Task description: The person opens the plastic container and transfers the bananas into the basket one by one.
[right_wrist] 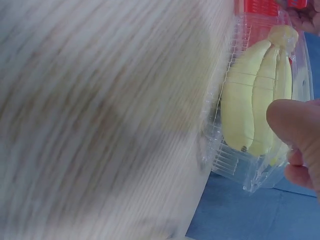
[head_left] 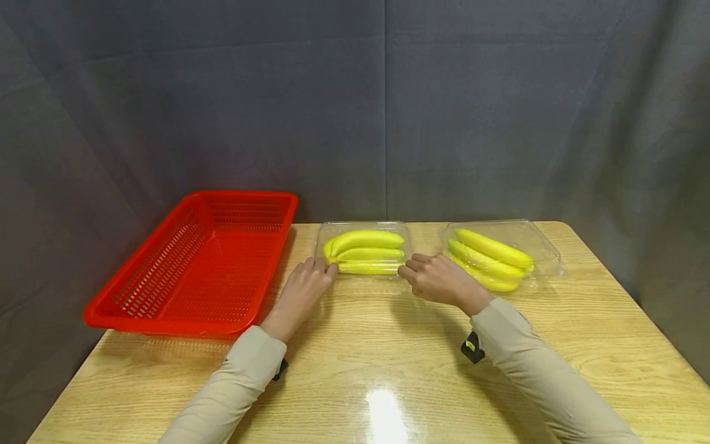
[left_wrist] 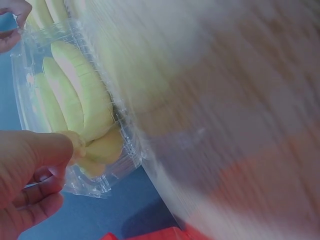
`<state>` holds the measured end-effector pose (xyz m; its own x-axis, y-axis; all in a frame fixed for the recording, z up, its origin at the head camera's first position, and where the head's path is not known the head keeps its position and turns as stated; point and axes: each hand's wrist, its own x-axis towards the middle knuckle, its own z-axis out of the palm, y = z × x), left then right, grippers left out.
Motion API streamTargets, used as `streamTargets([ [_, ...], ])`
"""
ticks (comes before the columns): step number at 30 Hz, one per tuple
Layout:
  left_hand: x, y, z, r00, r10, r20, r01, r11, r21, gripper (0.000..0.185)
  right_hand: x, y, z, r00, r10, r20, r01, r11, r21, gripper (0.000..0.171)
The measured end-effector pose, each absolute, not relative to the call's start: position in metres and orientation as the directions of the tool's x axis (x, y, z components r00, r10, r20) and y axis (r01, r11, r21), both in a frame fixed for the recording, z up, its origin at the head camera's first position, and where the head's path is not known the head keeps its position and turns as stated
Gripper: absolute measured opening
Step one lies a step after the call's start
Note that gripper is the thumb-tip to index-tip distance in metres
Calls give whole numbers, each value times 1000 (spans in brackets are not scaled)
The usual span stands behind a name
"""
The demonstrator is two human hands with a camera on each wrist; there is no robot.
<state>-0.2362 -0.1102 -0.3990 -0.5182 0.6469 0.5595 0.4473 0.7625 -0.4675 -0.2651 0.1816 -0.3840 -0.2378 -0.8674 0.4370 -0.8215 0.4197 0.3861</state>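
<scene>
A clear plastic clamshell container (head_left: 363, 225) with a bunch of yellow bananas (head_left: 366, 238) inside is at the back middle of the table, between both hands. At its near left corner my left hand (head_left: 304, 285) pinches the edge, thumb over the plastic in the left wrist view. My right hand (head_left: 440, 280) grips the near right corner in the same way, its thumb (right_wrist: 287, 117) across the container wall. Through the plastic, the banana stems (right_wrist: 283, 37) point toward the left hand. The lid lies over the fruit.
Right of the hands stands a second clear container (head_left: 546, 246) with bananas (head_left: 493, 250), close to the right hand. A large red perforated basket (head_left: 252, 308) occupies the left of the wooden table (head_left: 355, 364). Grey curtain (head_left: 333, 123) hangs behind the back edge.
</scene>
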Motion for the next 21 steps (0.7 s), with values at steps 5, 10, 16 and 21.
streamTargets([
  [5,-237,-109,-400,-508,660,553,429,751,-502,15,-263,184,-386,-255,-866,430,-818,431,381,20],
  [10,-236,-107,-402,-493,667,559,415,745,-522,16,-262,186,-389,-265,-861,435,-830,433,352,21],
  [16,-234,-105,-402,-492,668,559,402,744,-534,20,-260,188,-389,-250,-852,459,-839,428,337,22],
  [21,-235,-104,-402,-492,664,563,417,747,-517,19,-259,189,-389,-241,-840,485,-841,430,328,23],
])
